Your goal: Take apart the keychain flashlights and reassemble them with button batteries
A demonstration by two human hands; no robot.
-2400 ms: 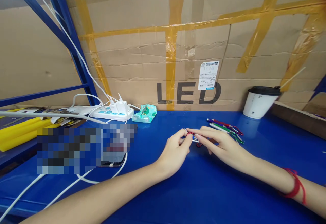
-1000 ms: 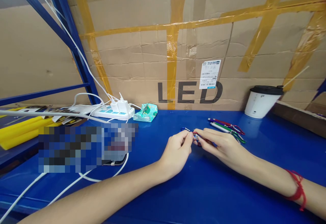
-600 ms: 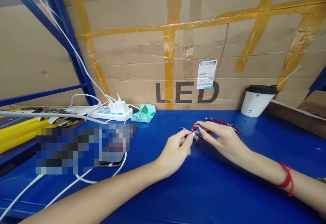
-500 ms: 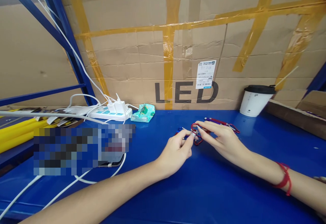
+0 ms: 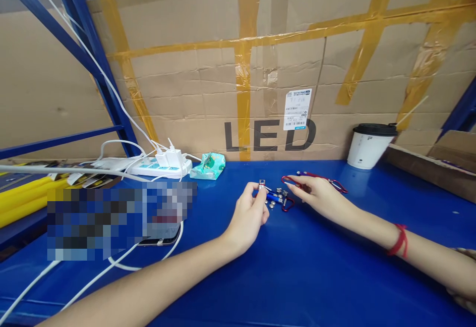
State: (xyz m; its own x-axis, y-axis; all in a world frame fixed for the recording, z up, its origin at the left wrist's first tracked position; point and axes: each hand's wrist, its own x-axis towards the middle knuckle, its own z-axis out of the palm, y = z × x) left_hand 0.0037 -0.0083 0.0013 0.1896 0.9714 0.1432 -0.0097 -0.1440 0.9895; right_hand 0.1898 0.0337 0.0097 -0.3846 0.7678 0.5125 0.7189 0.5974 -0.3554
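My left hand (image 5: 247, 218) is closed, pinching a small silver and red metal piece (image 5: 262, 184) upright between thumb and fingertips. To its right, my right hand (image 5: 323, 193) grips a red carabiner (image 5: 285, 179) by finger and thumb; whatever is attached to it lies hidden under the palm. Between the hands on the blue table are a blue metal tube (image 5: 274, 197), several small silver round pieces (image 5: 272, 204) like button cells, and another red carabiner (image 5: 288, 206). Behind the right hand lies a slim red tube with a carabiner (image 5: 339, 186), partly covered.
A white paper cup (image 5: 367, 148) with black lid stands back right, beside a cardboard box (image 5: 427, 161). At left are a power strip (image 5: 159, 170), a green packet (image 5: 208, 166), cables, a phone (image 5: 159, 236) and yellow rods (image 5: 26, 195). A large cardboard sheet (image 5: 186, 94) stands behind.
My hands have drawn apart. The left has moved left with the silver and red piece, away from the red carabiner in the right hand, uncovering the blue tube and small round pieces.
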